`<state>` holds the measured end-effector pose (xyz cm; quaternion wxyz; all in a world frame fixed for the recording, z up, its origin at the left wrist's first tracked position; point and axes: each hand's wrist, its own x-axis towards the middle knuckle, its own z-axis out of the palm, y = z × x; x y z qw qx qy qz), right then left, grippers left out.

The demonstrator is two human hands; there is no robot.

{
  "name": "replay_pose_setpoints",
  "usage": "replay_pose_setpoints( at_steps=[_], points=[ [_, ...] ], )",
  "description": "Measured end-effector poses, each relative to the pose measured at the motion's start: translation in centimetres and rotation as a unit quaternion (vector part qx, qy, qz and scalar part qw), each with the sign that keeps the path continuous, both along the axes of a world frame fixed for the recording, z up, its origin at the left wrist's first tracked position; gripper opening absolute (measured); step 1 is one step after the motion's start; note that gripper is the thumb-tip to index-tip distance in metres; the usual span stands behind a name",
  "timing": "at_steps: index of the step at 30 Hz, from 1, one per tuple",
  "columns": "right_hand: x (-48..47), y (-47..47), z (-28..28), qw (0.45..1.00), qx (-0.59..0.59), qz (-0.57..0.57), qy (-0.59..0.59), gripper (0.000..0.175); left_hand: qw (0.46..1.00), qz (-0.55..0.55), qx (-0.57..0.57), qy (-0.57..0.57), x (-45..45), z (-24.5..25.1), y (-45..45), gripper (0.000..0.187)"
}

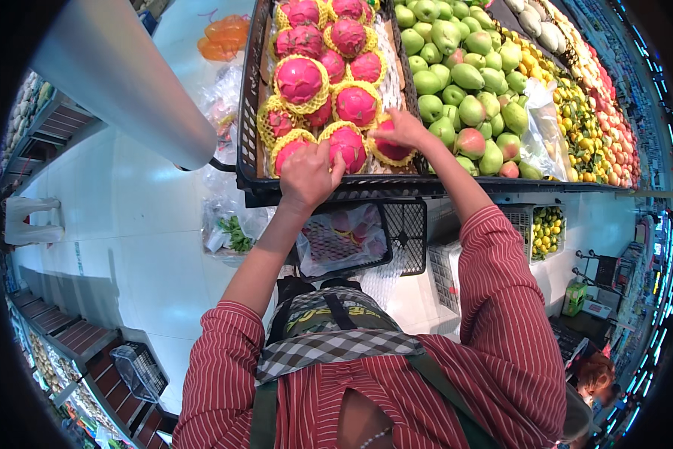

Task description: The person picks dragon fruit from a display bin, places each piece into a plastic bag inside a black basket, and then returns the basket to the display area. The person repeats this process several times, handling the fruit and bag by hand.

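Observation:
Pink dragon fruits [298,80] in yellow foam nets lie in a black plastic crate [250,112] before me. My left hand [309,175] is at the crate's front edge, its fingers curled between the front-left dragon fruit [289,152] and the front-middle dragon fruit [345,147]. The thumb lies against the middle one; whether the fingers grip anything is hidden. My right hand [408,131] is on the front-right dragon fruit [391,149], its fingers over the upper part of the fruit and its net.
Green pears [467,76] fill the display to the right, with a clear plastic bag [541,126] and small yellow citrus [581,126] beyond. A grey column [129,84] slants in at the left. Below the stand sit a lined black crate [345,238] and a crate of citrus [547,230].

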<state>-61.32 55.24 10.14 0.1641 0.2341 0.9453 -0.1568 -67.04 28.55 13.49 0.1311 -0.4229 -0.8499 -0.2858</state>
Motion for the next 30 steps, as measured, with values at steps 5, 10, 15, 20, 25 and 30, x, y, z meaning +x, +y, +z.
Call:
replay_pose_setpoints(
  at_steps=[5, 10, 15, 20, 25, 30],
  points=[
    [0.6, -2.3, 1.2, 0.985, 0.098, 0.100, -0.097, 0.106, 1.000, 0.002, -0.013, 0.009, 0.0, 0.1, 0.1, 0.025],
    [0.5, -1.5, 1.5, 0.993, 0.030, 0.048, -0.103, 0.106, 1.000, 0.003, -0.013, 0.021, 0.1, 0.1, 0.0, 0.026],
    [0.4, -1.8, 1.1, 0.992, -0.027, 0.061, -0.111, 0.106, 0.999, 0.012, -0.017, 0.025, 0.3, 0.1, 0.1, 0.025],
    [1.5, -1.4, 0.4, 0.996, -0.012, 0.080, -0.041, 0.120, 0.999, 0.011, -0.012, 0.030, 0.1, -0.3, -0.1, 0.028],
    [4.9, -0.7, 3.4, 0.969, 0.009, 0.029, 0.246, 0.069, 0.998, 0.004, 0.014, 0.058, 0.1, -0.3, 0.3, 0.025],
    [12.0, -3.8, 7.3, 0.825, -0.073, -0.154, 0.539, 0.024, 0.999, 0.001, 0.008, 0.044, 0.1, -0.2, 0.2, 0.021]
  ],
)
